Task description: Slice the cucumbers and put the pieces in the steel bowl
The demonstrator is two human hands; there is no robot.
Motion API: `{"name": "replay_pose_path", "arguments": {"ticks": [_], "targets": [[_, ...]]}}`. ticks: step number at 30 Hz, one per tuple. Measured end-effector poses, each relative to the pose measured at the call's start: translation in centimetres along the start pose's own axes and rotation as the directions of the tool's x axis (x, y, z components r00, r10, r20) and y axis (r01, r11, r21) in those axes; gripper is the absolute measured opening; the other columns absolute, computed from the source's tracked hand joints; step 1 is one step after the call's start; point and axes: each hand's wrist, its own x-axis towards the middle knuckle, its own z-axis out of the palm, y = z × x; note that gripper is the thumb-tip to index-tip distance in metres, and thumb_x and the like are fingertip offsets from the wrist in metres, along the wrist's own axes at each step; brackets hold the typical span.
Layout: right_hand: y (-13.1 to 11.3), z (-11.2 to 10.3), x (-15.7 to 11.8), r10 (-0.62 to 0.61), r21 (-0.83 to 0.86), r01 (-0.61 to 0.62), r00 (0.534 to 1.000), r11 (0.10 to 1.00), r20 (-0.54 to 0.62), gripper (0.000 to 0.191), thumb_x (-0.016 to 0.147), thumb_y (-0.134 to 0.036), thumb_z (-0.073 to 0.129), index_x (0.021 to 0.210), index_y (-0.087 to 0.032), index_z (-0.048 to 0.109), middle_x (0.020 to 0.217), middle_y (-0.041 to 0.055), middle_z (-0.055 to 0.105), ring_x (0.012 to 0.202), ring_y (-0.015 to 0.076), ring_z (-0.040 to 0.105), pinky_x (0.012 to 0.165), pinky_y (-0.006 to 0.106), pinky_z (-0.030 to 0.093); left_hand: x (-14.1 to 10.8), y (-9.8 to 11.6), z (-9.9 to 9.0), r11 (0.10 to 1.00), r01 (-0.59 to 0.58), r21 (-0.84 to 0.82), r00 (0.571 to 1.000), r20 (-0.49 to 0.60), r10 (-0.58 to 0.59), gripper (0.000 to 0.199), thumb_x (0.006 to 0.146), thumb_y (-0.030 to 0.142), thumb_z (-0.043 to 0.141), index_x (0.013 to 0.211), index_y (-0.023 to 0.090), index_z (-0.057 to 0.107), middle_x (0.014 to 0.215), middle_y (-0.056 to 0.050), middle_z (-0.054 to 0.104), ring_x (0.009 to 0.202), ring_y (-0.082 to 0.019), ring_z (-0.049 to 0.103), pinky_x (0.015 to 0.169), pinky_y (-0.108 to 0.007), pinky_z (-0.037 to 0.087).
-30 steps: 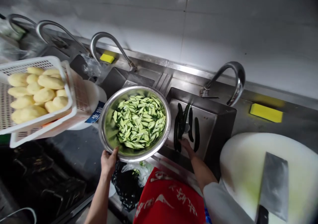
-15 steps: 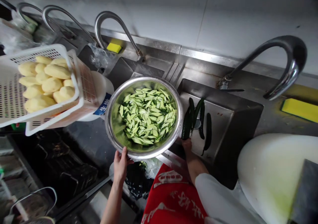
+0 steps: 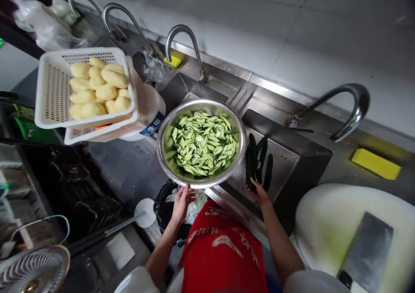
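Note:
A wide steel bowl (image 3: 164, 165) of diamond-cut cucumber slices (image 3: 204, 143) rests across the sink divider. At its near rim is my left hand (image 3: 181, 204), fingers apart, fingertips at or just under the edge; firm contact cannot be made out. My right hand (image 3: 259, 194) is open beside the bowl's right side, over the near end of the sink. Its fingers reach toward several whole dark green cucumbers (image 3: 268, 172) lying in the sink basin (image 3: 285, 159). Whether the fingertips touch a cucumber is unclear.
To the left, stacked white baskets (image 3: 52, 89) hold peeled potatoes (image 3: 106, 91). A round cutting board (image 3: 314, 215) with a cleaver (image 3: 368, 249) lies at right. Curved faucets (image 3: 353, 111) and a yellow sponge (image 3: 376, 163) line the back. Below stands a black-lined bin (image 3: 162, 198).
My left hand has loosened from the bowl's near rim and sits slightly below it. The right hand's fingers now show, spread beside the bowl. My view has shifted, bringing the cleaver into fuller sight.

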Motion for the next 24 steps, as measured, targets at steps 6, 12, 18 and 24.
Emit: {"name": "replay_pose_path", "arguments": {"ticks": [6, 12, 18, 24], "targets": [[-2.5, 0.3, -6.3, 0.119, 0.315, -0.173, 0.975, 0.933, 0.186, 0.02, 0.081, -0.03, 0.071, 0.093, -0.021, 0.059, 0.081, 0.0033, 0.067, 0.058, 0.0057, 0.058, 0.033, 0.007, 0.038, -3.1, -4.8, 3.1, 0.983, -0.079, 0.167, 0.988, 0.144, 0.055, 0.05, 0.065, 0.058, 0.08, 0.086, 0.014, 0.067, 0.071, -0.003, 0.068, 0.063, -0.015, 0.063, 0.065, -0.026, 0.052], [0.6, 0.2, -14.2, -0.045, 0.107, 0.029, 0.988, 0.994, 0.151, 0.032, 0.076, -0.039, 0.079, 0.097, -0.02, 0.064, 0.084, 0.0053, 0.071, 0.054, 0.0099, 0.061, 0.033, 0.015, 0.042, -1.5, -6.8, 14.7, 0.931, 0.227, 0.285, 0.786, 0.51, -0.348, 0.055, 0.072, 0.063, 0.075, 0.088, 0.011, 0.067, 0.076, -0.009, 0.071, 0.065, -0.017, 0.068, 0.058, -0.024, 0.051], [1.1, -0.4, -17.8, -0.163, 0.012, 0.164, 0.961, 0.986, 0.223, 0.041, 0.072, -0.038, 0.081, 0.105, -0.024, 0.06, 0.086, 0.0002, 0.071, 0.062, 0.0168, 0.069, 0.049, 0.028, 0.056, -1.8, -8.0, 22.3, 0.847, 0.475, 0.241, 0.571, 0.648, -0.504, 0.043, 0.076, 0.044, 0.08, 0.098, 0.011, 0.065, 0.09, -0.013, 0.074, 0.077, -0.022, 0.072, 0.067, -0.031, 0.058], [1.4, -2.9, -16.6, -0.159, -0.083, 0.165, 0.984, 0.983, 0.083, 0.048, 0.072, -0.046, 0.078, 0.113, -0.026, 0.06, 0.089, 0.0006, 0.072, 0.068, 0.0207, 0.071, 0.059, 0.036, 0.059, -1.1, -10.0, 24.4, 0.93, 0.31, 0.198, 0.673, 0.645, -0.362, 0.057, 0.064, 0.036, 0.088, 0.107, 0.016, 0.057, 0.083, -0.006, 0.071, 0.069, -0.019, 0.069, 0.064, -0.032, 0.057]]}}
